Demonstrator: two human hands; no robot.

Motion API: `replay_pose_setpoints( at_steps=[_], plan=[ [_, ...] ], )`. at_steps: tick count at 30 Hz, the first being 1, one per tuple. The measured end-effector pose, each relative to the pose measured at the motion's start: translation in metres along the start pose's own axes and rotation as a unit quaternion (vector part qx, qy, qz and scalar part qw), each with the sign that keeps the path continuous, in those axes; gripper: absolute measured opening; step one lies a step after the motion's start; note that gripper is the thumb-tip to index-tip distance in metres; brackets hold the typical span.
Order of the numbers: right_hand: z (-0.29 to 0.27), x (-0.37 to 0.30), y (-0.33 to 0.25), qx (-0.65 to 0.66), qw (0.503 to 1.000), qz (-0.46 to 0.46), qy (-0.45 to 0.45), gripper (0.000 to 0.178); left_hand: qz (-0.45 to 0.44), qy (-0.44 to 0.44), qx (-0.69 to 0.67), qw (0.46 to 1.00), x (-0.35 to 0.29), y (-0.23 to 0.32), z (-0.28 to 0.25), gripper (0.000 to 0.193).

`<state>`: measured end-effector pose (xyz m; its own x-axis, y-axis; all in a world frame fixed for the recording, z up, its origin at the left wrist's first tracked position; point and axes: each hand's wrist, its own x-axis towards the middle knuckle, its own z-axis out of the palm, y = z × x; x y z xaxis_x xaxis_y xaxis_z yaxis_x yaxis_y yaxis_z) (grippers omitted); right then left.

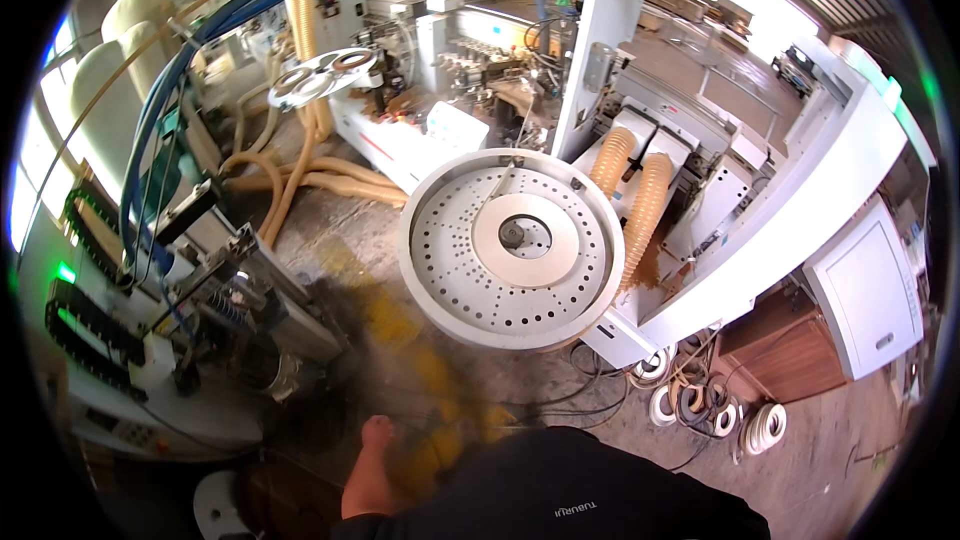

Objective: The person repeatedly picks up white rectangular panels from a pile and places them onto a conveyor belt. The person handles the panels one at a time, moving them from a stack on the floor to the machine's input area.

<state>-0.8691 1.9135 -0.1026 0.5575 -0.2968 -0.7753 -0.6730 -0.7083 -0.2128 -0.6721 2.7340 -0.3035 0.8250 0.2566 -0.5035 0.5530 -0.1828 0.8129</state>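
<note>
left hand (pixel 375 440): smeared by motion blur, fingers not separable; grip cannot be told
right hand: out of sight; hidden below the dark shirt (pixel 560 490)
floor just ahead of the left hand (pixel 420 360): yellowish blur; detail lost
white object (pixel 215 510) left of the forearm: cut off by the lower edge; kind unclear

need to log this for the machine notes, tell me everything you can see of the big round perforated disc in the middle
The big round disc looks like pale grey-white metal, lying flat with a raised rim. Rings of small holes dot its face; a smooth unperforated ring surrounds a dark grey hub. It carries no roll. It sits beside the white machine, next to two tan ribbed hoses. No hand touches it.
</note>
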Motion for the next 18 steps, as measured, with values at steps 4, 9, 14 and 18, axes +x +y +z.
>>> replay_pose_setpoints(
  at_steps=[4,9,14,18],
  plan=[
    [0.025,-0.045,-0.001,0.030,0.998,0.050,0.022,0.034,0.050,-0.021,0.229,0.972,0.067,0.032,-0.021,0.025],
    [0.059,-0.102,-0.004,0.078,0.989,0.112,0.051,0.034,0.377,-0.150,0.639,0.654,0.093,0.041,0.051,0.029],
    [0.079,-0.109,-0.023,0.092,0.986,0.127,0.061,0.034,0.390,-0.312,0.557,0.664,0.052,0.036,0.118,0.030],
    [0.096,-0.152,-0.010,0.116,0.975,0.173,0.075,0.034,0.442,-0.378,0.432,0.689,-0.008,0.057,0.167,0.028]
  ],
)
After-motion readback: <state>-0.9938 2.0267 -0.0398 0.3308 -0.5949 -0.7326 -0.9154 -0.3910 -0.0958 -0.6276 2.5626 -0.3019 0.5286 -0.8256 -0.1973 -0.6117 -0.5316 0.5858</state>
